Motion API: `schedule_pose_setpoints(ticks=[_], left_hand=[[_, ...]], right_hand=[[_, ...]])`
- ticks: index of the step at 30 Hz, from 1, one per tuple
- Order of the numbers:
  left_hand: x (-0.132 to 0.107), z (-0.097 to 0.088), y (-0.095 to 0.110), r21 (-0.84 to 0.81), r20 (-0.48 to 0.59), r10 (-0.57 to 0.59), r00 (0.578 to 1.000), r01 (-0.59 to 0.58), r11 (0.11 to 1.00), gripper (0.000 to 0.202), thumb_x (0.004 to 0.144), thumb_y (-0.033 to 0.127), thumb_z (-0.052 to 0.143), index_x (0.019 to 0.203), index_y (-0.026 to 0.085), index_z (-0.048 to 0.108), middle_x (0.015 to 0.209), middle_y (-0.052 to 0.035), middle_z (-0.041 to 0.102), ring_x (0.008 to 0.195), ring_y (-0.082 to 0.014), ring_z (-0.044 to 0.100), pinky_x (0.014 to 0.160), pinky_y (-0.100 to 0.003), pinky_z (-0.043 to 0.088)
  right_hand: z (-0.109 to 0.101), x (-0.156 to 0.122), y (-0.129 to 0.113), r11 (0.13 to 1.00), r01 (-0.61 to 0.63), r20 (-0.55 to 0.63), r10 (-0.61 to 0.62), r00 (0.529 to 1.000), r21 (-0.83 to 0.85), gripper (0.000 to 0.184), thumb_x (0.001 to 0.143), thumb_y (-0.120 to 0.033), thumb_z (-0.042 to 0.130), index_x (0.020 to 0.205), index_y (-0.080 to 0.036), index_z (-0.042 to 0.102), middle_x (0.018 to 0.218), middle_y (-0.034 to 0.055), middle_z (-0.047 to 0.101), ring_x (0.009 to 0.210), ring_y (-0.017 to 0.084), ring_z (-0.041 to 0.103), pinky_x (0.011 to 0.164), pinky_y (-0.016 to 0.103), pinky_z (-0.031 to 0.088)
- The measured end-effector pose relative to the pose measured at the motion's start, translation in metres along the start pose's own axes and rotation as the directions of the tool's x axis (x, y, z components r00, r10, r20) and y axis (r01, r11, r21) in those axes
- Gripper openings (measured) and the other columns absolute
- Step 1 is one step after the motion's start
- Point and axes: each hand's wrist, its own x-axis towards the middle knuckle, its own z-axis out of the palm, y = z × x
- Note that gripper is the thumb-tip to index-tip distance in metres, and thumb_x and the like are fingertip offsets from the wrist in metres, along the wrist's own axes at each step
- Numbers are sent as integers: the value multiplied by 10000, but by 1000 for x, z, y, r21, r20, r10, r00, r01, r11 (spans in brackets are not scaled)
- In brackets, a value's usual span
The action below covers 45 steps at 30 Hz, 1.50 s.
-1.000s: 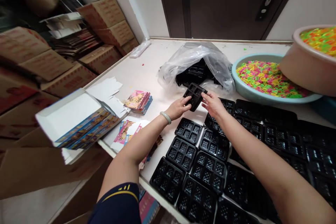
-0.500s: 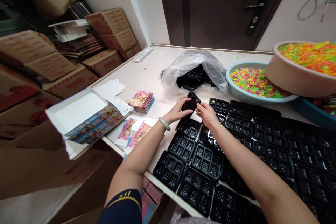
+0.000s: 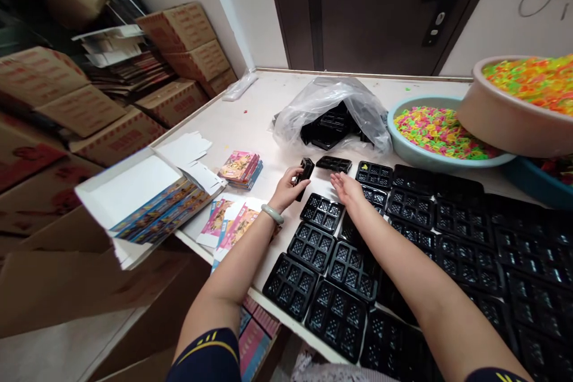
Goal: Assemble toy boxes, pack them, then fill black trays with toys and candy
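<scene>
left fingers (image 3: 303, 187): gripping black moulded tray (image 3: 306, 168). right fingers (image 3: 341, 181): released; tilted compartment tray (image 3: 333, 163) just beyond, could topple if nudged.

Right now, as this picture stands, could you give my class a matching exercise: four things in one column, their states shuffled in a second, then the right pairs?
Things
1. Left hand
2. Bag
3. Bangle
4. Pink tub

States
A. Heaped with bright pieces
B. Pale, being worn
C. Holding a black tray
D. See-through, with dark trays inside

Pairs: 1-C, 2-D, 3-B, 4-A
</scene>
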Motion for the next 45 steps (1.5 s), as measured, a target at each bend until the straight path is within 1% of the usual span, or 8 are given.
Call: schedule_pose_setpoints(ticks=[8,17,22,30,32,34,38,45], left_hand=[[-10,18,-1,91,229,206,951,-232,969,292,746,334,733,998,213,647,1242,-117,598,1202,-256,539,1060,-455,396],[7,13,4,-75,163,17,986,-4,997,261,766,342,663,963,184,600,1192,-96,610,1058,-222,593,818,-334,510],[24,-8,-19,261,86,8,996,-30,965,226,675,243,700,881,196,619,984,-49,642,947,-218,589,896,-378,472],[26,-4,-39,332,137,1,991,-47,942,251,678,275,711,908,210,635,969,-47,647,938,-223,597,897,-375,471],[28,-1,-38,312,116,31,993,-66,948,259,696,279,705,933,207,628,1024,-54,643,985,-224,594,927,-374,461],[34,3,-31,295,99,80,992,-106,949,263,715,271,694,958,202,617,1078,-68,634,1031,-227,587,954,-377,452],[62,18,-8,314,256,225,940,-301,900,254,728,205,682,971,198,606,1208,-100,602,1178,-247,539,1040,-404,400],[135,63,6,403,303,326,895,-430,808,265,717,59,626,959,165,596,1370,-143,517,1295,-274,460,1106,-451,342]], right_hand=[[-14,-47,11,975,128,300,-69,952,-180,297,603,-377,802,764,-199,628,671,-32,612,614,102,565,498,189,412],[-17,-51,6,995,3,54,-9,998,95,287,699,-275,798,666,-200,523,617,-36,577,612,106,616,613,227,552],[-39,-52,12,982,-103,-28,109,994,157,208,846,-116,618,677,-198,529,679,-1,607,775,145,696,768,282,595],[-50,-69,11,906,-171,280,292,915,-387,73,841,-159,616,902,-168,655,986,100,709,938,209,686,872,403,559],[-44,-57,0,756,173,366,94,926,-631,189,846,-172,616,1029,-188,659,1126,102,679,1060,221,638,956,428,502],[-37,-34,-14,360,491,483,-119,868,-793,265,856,-157,597,1112,-196,651,1233,108,629,1183,239,557,1040,431,418],[-23,11,-28,-293,512,570,-166,805,-808,368,878,-200,581,1244,-170,601,1323,157,556,1250,322,464,1035,482,358],[-23,29,-25,-479,422,531,-114,840,-770,443,906,-106,391,1316,-158,550,1294,189,553,1150,321,500,923,432,366]])
